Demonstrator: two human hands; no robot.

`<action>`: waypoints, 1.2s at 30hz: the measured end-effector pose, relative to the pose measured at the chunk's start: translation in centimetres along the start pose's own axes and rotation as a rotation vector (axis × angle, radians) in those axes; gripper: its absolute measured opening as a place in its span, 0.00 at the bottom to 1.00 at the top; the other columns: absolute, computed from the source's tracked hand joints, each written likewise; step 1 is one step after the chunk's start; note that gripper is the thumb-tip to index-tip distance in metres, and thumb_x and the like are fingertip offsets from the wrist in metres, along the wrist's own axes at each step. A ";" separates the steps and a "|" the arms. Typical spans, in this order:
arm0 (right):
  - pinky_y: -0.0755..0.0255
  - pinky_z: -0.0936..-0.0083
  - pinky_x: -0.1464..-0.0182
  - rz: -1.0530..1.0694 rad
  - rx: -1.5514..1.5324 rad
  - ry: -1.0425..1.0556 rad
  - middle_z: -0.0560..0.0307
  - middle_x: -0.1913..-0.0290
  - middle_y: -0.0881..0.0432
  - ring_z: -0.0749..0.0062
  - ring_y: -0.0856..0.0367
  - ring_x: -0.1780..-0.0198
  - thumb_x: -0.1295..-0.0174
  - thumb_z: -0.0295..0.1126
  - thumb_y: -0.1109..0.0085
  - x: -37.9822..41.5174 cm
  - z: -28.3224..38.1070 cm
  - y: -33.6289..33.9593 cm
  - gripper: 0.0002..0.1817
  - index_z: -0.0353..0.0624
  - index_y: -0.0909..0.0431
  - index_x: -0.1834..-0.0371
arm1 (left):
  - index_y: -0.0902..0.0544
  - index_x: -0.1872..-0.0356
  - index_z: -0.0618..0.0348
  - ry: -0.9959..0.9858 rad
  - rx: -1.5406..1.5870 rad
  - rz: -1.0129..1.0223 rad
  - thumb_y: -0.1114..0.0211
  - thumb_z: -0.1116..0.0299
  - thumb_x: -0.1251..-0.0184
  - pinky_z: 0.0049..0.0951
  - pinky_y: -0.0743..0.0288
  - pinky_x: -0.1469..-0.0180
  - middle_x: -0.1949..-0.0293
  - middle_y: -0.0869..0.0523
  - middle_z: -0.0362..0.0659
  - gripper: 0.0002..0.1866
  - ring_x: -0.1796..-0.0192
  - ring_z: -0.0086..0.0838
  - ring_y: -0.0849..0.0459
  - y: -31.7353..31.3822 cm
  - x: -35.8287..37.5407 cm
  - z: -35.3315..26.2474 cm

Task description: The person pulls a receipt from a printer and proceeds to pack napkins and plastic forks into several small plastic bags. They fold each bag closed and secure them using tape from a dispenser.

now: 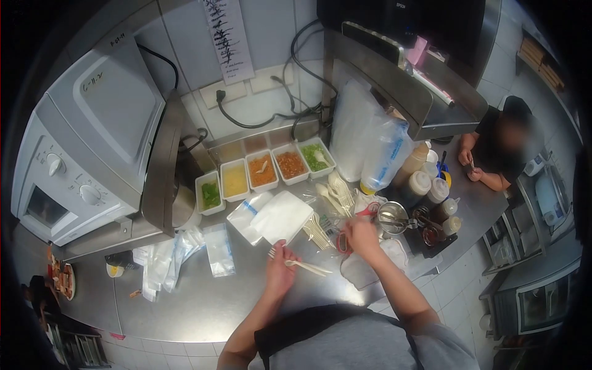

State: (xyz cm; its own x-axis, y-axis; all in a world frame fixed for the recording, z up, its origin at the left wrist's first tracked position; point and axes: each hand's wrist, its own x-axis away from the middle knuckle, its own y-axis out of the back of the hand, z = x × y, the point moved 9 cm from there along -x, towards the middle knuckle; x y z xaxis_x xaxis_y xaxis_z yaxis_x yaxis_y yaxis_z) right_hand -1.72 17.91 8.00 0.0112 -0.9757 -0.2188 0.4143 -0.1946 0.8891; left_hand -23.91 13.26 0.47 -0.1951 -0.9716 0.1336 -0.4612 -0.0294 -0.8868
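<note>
My left hand [280,274] is closed around a pale disposable fork and a disposable spoon [311,267]; the fork's tines stick out on the left and the spoon points right. My right hand [361,234] is curled over the counter beside a red-handled pair of scissors [341,243]. What its fingertips hold, if anything, is hidden. Near it lie a bunch of pale spoons [336,192] and a bundle of pale forks [317,231]. White napkins [282,216] rest above my left hand. A folded cloth [364,271] lies under my right forearm.
White tubs of chopped food [262,172] line the back. Small plastic bags [176,256] lie at left, below a white microwave [92,142]. A metal cup [393,217] and several sauce bottles [420,184] stand at right. Another person [493,148] is at the counter's far right.
</note>
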 end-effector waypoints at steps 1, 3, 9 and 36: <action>0.26 0.62 0.63 -0.003 0.001 0.002 0.46 0.70 0.21 0.52 0.20 0.66 0.45 0.34 0.42 -0.9 -0.9 -1.1 0.09 0.39 0.21 0.70 | 0.28 0.56 0.54 -0.052 -0.111 -0.080 0.49 0.59 0.27 0.34 0.25 0.54 0.72 0.30 0.37 0.11 0.65 0.23 0.28 0.1 -0.1 -1.1; 0.25 0.58 0.61 -0.186 0.060 -0.005 0.45 0.67 0.21 0.48 0.20 0.64 0.46 0.31 0.43 -2.3 -2.1 -0.6 0.07 0.39 0.21 0.68 | 0.28 0.56 0.55 -0.058 -0.214 -0.129 0.50 0.60 0.27 0.34 0.25 0.55 0.73 0.31 0.37 0.11 0.66 0.23 0.28 -0.5 -0.7 -1.4; 0.25 0.58 0.62 -0.041 0.142 -0.079 0.43 0.66 0.21 0.47 0.20 0.65 0.48 0.29 0.44 -3.7 -3.4 -2.0 0.07 0.36 0.21 0.72 | 0.25 0.51 0.59 -0.165 -0.830 -0.069 0.51 0.62 0.26 0.31 0.27 0.51 0.65 0.23 0.40 0.14 0.59 0.26 0.24 -3.8 -6.5 -1.9; 0.29 0.79 0.71 0.744 -1.800 -0.775 0.57 0.66 0.21 0.77 0.27 0.73 0.44 0.15 0.52 12.2 0.9 -8.9 0.21 0.43 0.27 0.47 | 0.21 0.65 0.61 -0.124 -1.254 0.388 0.36 0.77 0.42 0.24 0.28 0.49 0.53 0.22 0.41 0.05 0.50 0.25 0.24 -5.0 -4.1 -1.8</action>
State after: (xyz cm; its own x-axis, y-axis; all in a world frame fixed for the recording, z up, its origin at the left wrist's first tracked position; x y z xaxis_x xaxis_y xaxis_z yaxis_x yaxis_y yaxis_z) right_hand -6.05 7.62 -2.26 0.4567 -0.7295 0.5091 0.7348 -0.0132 -0.6782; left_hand -22.39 17.86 5.18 -0.4465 -0.8845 -0.1354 -0.8908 0.4251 0.1605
